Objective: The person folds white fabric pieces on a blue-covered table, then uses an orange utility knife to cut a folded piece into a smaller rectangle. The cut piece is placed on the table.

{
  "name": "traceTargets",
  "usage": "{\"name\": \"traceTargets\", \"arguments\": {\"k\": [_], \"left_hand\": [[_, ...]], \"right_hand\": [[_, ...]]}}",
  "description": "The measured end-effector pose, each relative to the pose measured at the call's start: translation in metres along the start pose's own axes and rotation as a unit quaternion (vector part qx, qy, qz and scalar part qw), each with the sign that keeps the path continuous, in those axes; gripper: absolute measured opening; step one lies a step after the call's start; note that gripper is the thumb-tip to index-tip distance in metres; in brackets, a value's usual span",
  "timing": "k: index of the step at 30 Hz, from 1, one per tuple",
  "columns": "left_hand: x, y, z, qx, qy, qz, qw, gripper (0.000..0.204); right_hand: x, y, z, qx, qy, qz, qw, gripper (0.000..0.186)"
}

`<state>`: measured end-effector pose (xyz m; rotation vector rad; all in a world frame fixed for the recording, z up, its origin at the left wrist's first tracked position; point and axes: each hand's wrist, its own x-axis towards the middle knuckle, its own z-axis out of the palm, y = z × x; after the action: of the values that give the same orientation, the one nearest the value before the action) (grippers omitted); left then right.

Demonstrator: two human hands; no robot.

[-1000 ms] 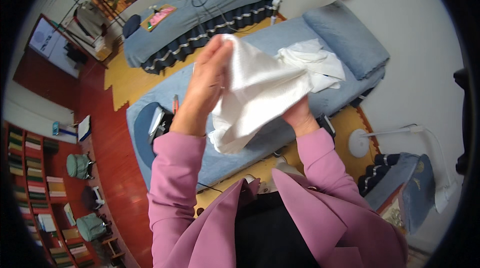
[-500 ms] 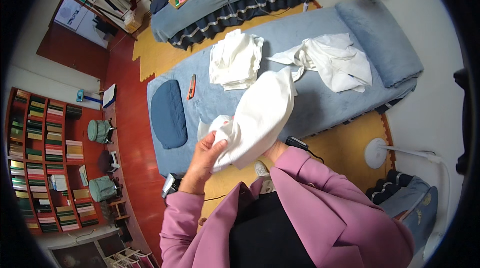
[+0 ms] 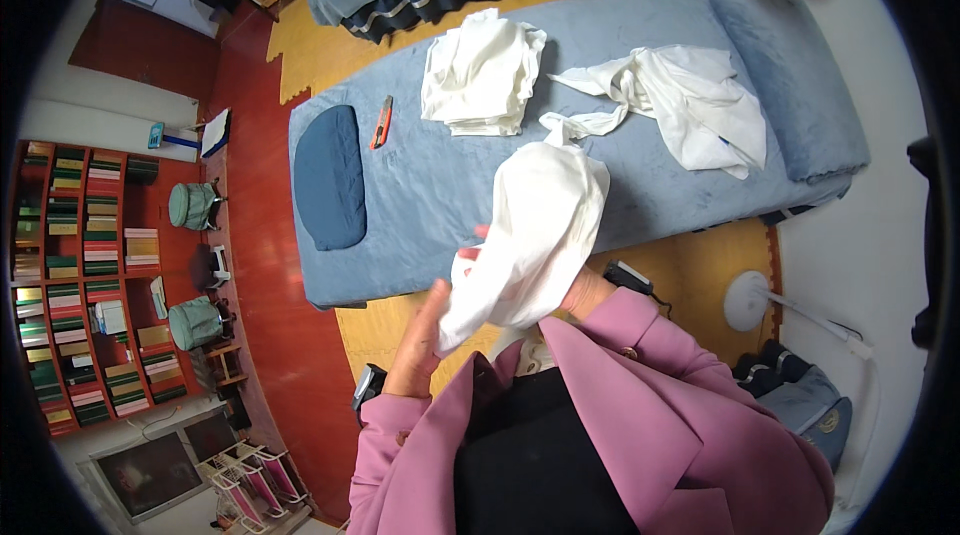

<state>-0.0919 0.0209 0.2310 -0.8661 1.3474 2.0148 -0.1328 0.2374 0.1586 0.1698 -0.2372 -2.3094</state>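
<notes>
2 hands (image 3: pixel 415 340) (image 3: pixel 588 295) w/ 1 cloth (image 3: pixel 540 230); 1 cutter (image 3: pixel 381 123)

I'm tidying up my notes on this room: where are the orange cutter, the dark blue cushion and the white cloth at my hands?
Orange cutter (image 3: pixel 381 125): head view, middle of its handle.
Dark blue cushion (image 3: pixel 331 178): head view, centre of its top.
White cloth (image 3: pixel 543 215): head view, its broad middle.

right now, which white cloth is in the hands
The bunched cloth between the left hand and right hand; the layered stack and the loose heap farther right lie on the bed.
</notes>
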Motion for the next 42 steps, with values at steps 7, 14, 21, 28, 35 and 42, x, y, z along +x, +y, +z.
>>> {"name": "traceTargets", "arguments": {"k": [7, 14, 21, 28, 35, 42], "left_hand": [[0.003, 0.037, -0.001, -0.046, -0.109, 0.138, 0.983, 0.051], [0.007, 0.085, 0.006, 0.020, -0.119, 0.174, 0.977, 0.045], [0.004, 0.130, 0.018, 0.084, -0.128, 0.242, 0.958, 0.047], [-0.041, 0.219, 0.047, -0.093, -0.344, 0.528, 0.771, 0.049], [-0.044, 0.196, 0.058, -0.128, -0.269, 0.392, 0.871, 0.066], [0.011, 0.075, -0.022, 0.017, -0.274, 0.258, 0.926, 0.045]], "right_hand": [[-0.023, 0.005, 0.038, -0.165, 0.077, -0.191, 0.965, 0.067], [-0.017, -0.059, 0.051, -0.297, 0.188, -0.199, 0.915, 0.108], [0.039, -0.067, 0.126, -0.477, 0.104, -0.340, 0.804, 0.034], [0.026, -0.057, 0.261, -0.653, -0.083, -0.466, 0.591, 0.022], [0.002, -0.023, 0.241, -0.651, -0.164, -0.397, 0.627, 0.026], [-0.068, -0.004, 0.093, -0.531, 0.129, -0.113, 0.830, 0.050]]}}
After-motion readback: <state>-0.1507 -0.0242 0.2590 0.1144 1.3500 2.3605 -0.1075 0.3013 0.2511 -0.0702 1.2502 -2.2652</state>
